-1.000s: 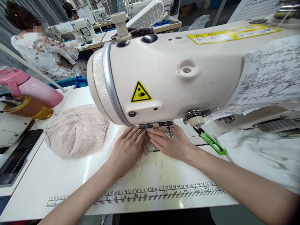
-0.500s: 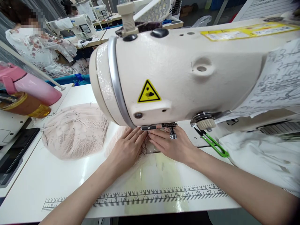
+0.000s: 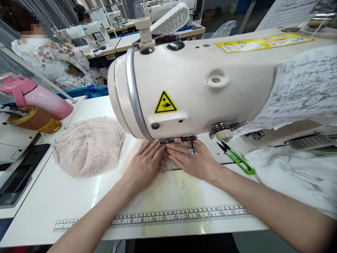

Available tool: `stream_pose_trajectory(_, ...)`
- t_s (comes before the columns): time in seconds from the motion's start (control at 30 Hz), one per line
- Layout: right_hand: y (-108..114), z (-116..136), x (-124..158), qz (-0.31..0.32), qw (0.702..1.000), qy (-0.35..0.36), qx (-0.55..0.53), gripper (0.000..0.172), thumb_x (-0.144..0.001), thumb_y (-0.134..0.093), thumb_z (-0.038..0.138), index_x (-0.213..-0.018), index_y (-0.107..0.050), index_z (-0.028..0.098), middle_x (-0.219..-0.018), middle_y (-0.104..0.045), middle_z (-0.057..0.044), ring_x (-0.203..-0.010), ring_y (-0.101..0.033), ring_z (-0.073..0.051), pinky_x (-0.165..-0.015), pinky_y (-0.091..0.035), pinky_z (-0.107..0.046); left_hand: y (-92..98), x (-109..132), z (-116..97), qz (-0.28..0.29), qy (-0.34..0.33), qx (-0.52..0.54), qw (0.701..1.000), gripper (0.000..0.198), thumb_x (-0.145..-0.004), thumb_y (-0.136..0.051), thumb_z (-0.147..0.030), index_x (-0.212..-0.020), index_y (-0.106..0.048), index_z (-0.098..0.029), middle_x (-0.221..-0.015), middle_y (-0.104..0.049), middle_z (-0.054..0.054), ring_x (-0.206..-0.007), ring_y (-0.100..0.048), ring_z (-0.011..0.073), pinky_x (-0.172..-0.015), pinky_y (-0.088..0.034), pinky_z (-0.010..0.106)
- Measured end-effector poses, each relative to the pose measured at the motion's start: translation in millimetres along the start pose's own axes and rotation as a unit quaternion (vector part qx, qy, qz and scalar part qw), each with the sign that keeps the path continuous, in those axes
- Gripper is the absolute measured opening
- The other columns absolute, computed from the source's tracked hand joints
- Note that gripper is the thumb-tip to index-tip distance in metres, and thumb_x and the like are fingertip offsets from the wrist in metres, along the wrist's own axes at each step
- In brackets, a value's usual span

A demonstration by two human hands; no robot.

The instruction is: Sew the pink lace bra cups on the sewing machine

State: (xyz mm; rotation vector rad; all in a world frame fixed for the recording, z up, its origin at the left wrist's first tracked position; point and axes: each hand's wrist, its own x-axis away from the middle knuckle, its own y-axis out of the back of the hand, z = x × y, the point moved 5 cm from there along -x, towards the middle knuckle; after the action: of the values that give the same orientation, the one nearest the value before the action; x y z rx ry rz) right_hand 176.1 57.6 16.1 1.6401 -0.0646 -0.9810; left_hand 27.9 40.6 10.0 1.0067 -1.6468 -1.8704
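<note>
My left hand (image 3: 144,163) lies flat, fingers stretched forward, on a pale pink lace piece (image 3: 131,154) below the head of the sewing machine (image 3: 195,84). Opposite it, my right hand (image 3: 193,160) also rests flat, its fingers pointing left and almost meeting the left fingertips at the lace edge. Dark loose threads show along the lace between the two hands. The machine head hides the needle and part of the right fingers. A second pink lace piece (image 3: 88,147), dotted with dark thread ends, lies to the left.
Green-handled thread snips (image 3: 238,160) and white cloth (image 3: 295,172) lie on the right. A printed ruler (image 3: 158,218) runs along the front edge. At left are a pink bottle (image 3: 47,100), an amber cup (image 3: 37,121) and a dark panel (image 3: 26,172). A person (image 3: 52,63) sits beyond.
The camera view has shifted slightly, so the machine and table items appear displaced. Both hands keep nearly the same place on the lace.
</note>
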Motion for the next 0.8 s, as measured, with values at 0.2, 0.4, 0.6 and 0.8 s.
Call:
stream_pose_trajectory(0.2, 2.0, 1.2, -1.1, 0.015, 1.000, -0.004, 0.012, 0.021, -0.096, -0.047, 0.024, -0.100, -0.068, 0.022, -0.109, -0.072, 0.000, -0.087, -0.065, -0.018, -0.085, -0.041, -0.038, 15.6, -1.9, -3.3, -0.039, -0.007, -0.023, 0.999, 0.038, -0.097, -0.041, -0.020, -0.133, -0.053, -0.014, -0.133, -0.059, 0.012, -0.123, -0.056, 0.0247, -0.107, -0.043, 0.047)
stream_pose_trajectory(0.4, 5.6, 3.4, -0.4, 0.008, 1.000, 0.018, 0.005, 0.026, -0.091, -0.045, 0.008, -0.105, -0.064, 0.018, -0.107, -0.071, -0.002, -0.086, -0.061, -0.016, -0.083, -0.041, -0.034, 59.4, 17.8, -7.2, -0.040, -0.064, -0.036, 0.997, 0.043, -0.093, -0.052, -0.045, -0.121, -0.062, -0.015, -0.121, -0.067, 0.011, -0.100, -0.066, 0.0263, -0.078, -0.052, 0.040)
stream_pose_trajectory(0.6, 1.9, 5.8, 0.2, 0.037, 0.998, 0.038, -0.043, 0.035, -0.083, -0.042, 0.000, -0.105, -0.061, 0.019, -0.106, -0.067, -0.004, -0.095, -0.057, -0.017, -0.083, -0.039, -0.033, 56.4, 70.3, -17.4, -0.060, -0.127, -0.077, 0.987, 0.037, -0.089, -0.061, -0.034, -0.123, -0.061, -0.019, -0.116, -0.070, 0.008, -0.091, -0.066, 0.0209, -0.065, -0.053, 0.029)
stream_pose_trajectory(0.8, 1.2, 10.7, 0.9, 0.040, 0.995, 0.057, -0.072, 0.027, -0.082, -0.049, 0.013, -0.105, -0.062, 0.018, -0.106, -0.066, -0.006, -0.101, -0.053, -0.020, -0.081, -0.038, -0.034, 70.1, 59.7, -4.7, -0.052, 0.091, 0.028, 0.994, 0.022, -0.097, -0.040, -0.017, -0.111, -0.058, -0.018, -0.121, -0.064, 0.009, -0.090, -0.068, 0.0161, -0.059, -0.052, 0.022)
